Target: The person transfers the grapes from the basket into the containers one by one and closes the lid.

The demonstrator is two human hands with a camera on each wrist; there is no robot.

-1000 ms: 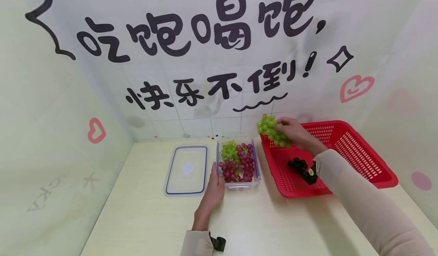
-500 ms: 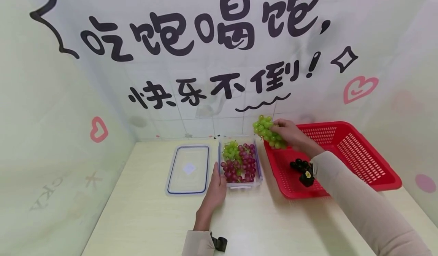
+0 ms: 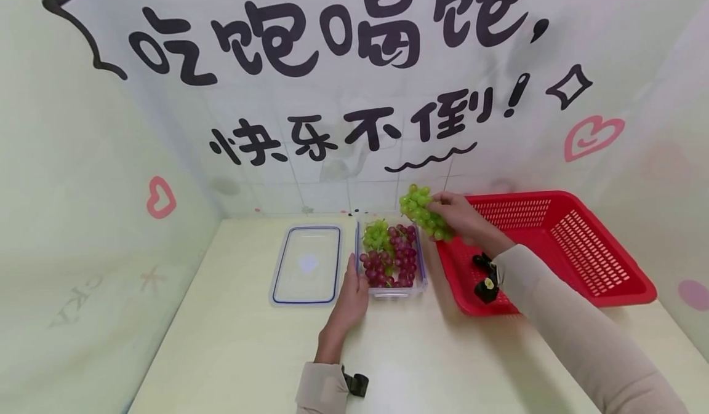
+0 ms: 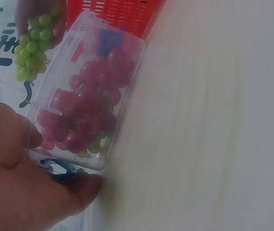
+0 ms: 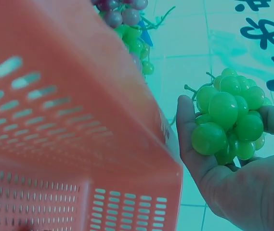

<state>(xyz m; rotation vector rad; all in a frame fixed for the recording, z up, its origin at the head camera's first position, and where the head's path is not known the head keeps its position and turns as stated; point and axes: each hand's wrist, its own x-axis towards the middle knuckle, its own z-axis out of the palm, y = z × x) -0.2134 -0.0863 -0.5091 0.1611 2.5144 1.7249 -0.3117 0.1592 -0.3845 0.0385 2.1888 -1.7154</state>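
In the head view my right hand point(image 3: 456, 214) holds a bunch of green grapes point(image 3: 418, 206) above the left rim of the red basket point(image 3: 604, 251). Its thumb and fingers curl round the bunch point(image 5: 233, 113) in the right wrist view. My left hand point(image 3: 351, 294) grips the left side of a clear plastic food container point(image 3: 394, 292) near its front corner. Inside lie purple-red grapes point(image 3: 407, 257) and green grapes point(image 3: 376, 234). The left wrist view has the thumb by the rim and a finger point(image 4: 86, 190) low on the outside.
A clear lid with a blue seal point(image 3: 306, 235) lies left of the container on the pale table point(image 3: 232, 346). Dark grapes point(image 3: 480, 261) sit in the basket, partly hidden by my right wrist. A printed wall sheet point(image 3: 343, 183) stands behind.
My right hand has carried the green grapes a little left, from over the basket toward the container. My left hand stays at the container. The head view has tipped slightly downward.
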